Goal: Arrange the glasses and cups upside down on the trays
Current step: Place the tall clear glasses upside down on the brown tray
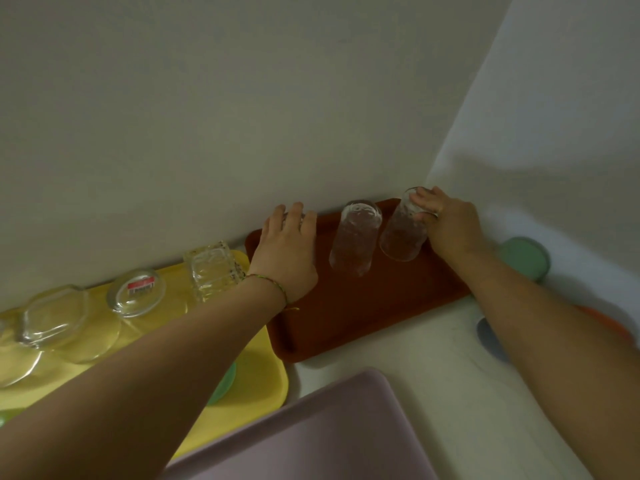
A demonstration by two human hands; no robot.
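Note:
A brown tray (374, 317) lies against the wall with tall clear glasses upside down on it. My right hand (446, 223) grips the base of the right glass (401, 233), which leans a little. The middle glass (355, 237) stands free. My left hand (287, 247) lies over a third glass (304, 216) at the tray's far left corner, hiding nearly all of it; its fingers look curled round it. On the yellow tray (256, 382) to the left stand an upside-down patterned glass (213, 271), a small glass with a red label (136, 292) and other clear glasses (52, 317).
A mauve tray (329, 434) lies near me at the bottom. A green lid (526, 258), a grey-blue disc (488, 337) and an orange edge (609, 323) sit right of the brown tray. A green disc (225, 382) peeks out under my left forearm. Walls close the back and right.

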